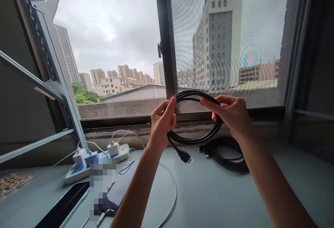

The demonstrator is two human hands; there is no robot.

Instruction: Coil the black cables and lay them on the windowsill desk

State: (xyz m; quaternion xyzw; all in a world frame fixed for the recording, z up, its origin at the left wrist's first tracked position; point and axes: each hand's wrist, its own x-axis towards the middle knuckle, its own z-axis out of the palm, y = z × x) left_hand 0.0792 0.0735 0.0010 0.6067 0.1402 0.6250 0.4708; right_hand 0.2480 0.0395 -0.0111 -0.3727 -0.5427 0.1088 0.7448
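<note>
A black HDMI cable [202, 139], wound into a loop, is held up in front of the window above the table. My left hand [163, 122] pinches the left side of the loop between thumb and fingers. On the upper right side, my right hand [229, 113] grips the same coil, its thumb lying along the inner edge. One end of the cable hangs below the loop, with its HDMI plug [184, 156] pointing down and right. The other end cannot be made out. Behind my right forearm, a second coiled black cable [227, 158] lies on the table.
Two white power strips [75, 175] with chargers plugged in stand at the left. A dark-screened device [64, 205] lies in front of them, near a blurred patch. A white cable [175, 189] curves across the grey table [208, 200]. The window frame [167, 47] rises behind.
</note>
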